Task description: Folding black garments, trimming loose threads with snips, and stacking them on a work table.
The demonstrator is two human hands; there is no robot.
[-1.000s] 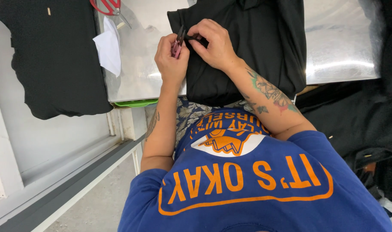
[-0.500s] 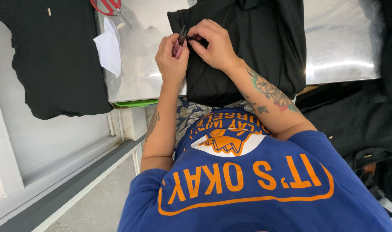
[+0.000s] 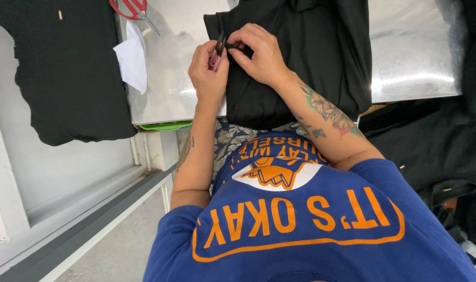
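— Left hand [image 3: 209, 70]?
— Curled tight around a small pink-handled thread snipper [image 3: 217, 51], dark blades up, tip meeting the folded edge of the black garment [image 3: 300, 62].

— Right hand [image 3: 259, 55]?
— Fingers bent and closed, pinching a bit of black fabric just beside the snipper's tip. Tattooed forearm lying across the cloth.

— And the garment's place?
— Spread over the middle of the shiny metal table [image 3: 415, 52], lower part hanging over the near edge toward the blue shirt with orange print [image 3: 300, 230].

— Anything else on the table?
— Red-handled scissors [image 3: 131, 8] at the far left corner, partly cut off by the top of the frame. White scrap of cloth or paper [image 3: 132, 60] just below them, along the left edge. Something green [image 3: 167, 126] peeking out beneath the near left corner; cannot tell what.

— Off the table?
— Another black garment [image 3: 65, 68] lying flat to the left, well apart from the hands. More black cloth [image 3: 436, 146] heaped to the right, below the table's near edge.
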